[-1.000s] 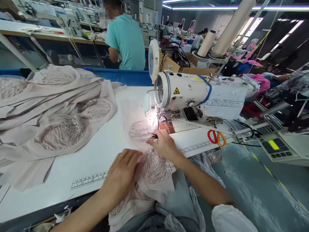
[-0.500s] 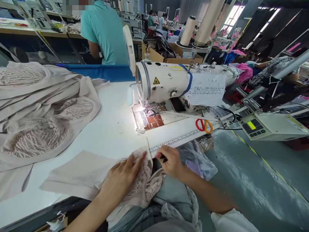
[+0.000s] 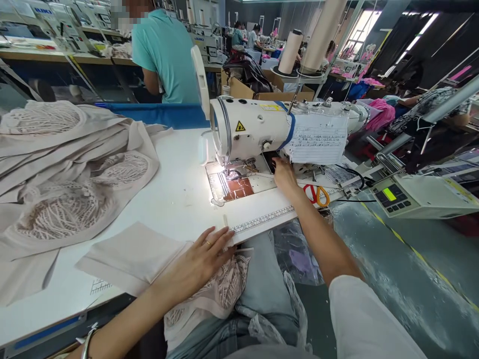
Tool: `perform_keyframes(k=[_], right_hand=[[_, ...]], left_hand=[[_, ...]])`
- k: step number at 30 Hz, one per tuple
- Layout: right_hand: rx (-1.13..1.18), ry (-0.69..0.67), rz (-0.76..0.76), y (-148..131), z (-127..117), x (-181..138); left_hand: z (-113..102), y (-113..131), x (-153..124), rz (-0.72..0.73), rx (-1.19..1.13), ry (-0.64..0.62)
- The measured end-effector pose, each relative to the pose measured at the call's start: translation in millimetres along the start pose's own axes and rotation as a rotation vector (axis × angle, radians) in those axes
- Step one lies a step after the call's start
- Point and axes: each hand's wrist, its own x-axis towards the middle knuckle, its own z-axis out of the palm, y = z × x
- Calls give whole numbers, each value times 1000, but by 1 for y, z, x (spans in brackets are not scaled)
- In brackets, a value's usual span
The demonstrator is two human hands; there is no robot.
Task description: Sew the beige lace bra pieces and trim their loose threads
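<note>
My left hand [image 3: 200,259] lies flat with fingers stretched out on a beige lace garment piece [image 3: 215,294] at the table's front edge; part of the piece hangs into my lap. My right hand [image 3: 283,174] reaches far forward under the arm of the white sewing machine [image 3: 258,127], beside a dark phone-like object [image 3: 270,158]; its fingers are hidden. The lit needle area [image 3: 228,172] and a brown plate [image 3: 239,188] lie just left of that hand. A folded beige fabric piece [image 3: 132,254] rests left of my left hand.
A heap of beige lace garments [image 3: 71,174] covers the table's left side. Red-and-orange scissors [image 3: 316,194] lie right of the machine; a control box [image 3: 415,194] stands further right. Thread cones [image 3: 292,50] stand behind. A person in a teal shirt [image 3: 164,50] works beyond the table.
My right hand let go of the garment edge and moved forward to the machine bed. The lace piece has slid further toward my lap; my left hand still presses it.
</note>
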Motion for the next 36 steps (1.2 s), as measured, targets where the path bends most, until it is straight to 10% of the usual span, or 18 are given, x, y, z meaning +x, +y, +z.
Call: perform_keyframes(k=[7,13,18,24,30,36], right_hand=[[-5,23,-43,-15,8,23],[284,172,-375,-33,19,-93],[800,-304,-724,-62,18,-187],[890,-986,-788,-72,-4,-195],[805,-1041,-664,-63,-36,-189],[665,-1056,-704,-80,-45,-176]], left_hand=[[1,3,0,-37,-151,118],[-18,2,-2,-132,-510,309],[-50,27,-22,-334,-754,275],[-70,38,-53,-620,-1212,249],[-58,14,-46,-674,-1289,-179],[-34,50,10,-480,-1139,-412]])
